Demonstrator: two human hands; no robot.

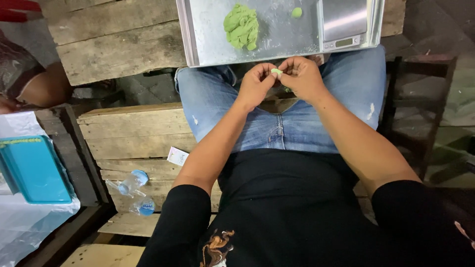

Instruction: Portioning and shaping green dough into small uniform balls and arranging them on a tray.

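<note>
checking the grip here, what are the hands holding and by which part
Both the left hand and right hand pinch a small piece of green dough between their fingertips, one at each end.

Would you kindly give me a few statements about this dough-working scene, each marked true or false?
1. Both hands pinch a small piece of green dough between them. True: the left hand and right hand meet on it above the lap.
2. The large lump of green dough lies on a wooden plate. False: it lies on a metal tray.
3. A small green ball sits on the tray apart from the lump. True.
4. The digital scale stands on the floor. False: it stands at the tray's right end.
5. Two plastic bottles lie on the wooden pallet at the person's left. True.
</note>
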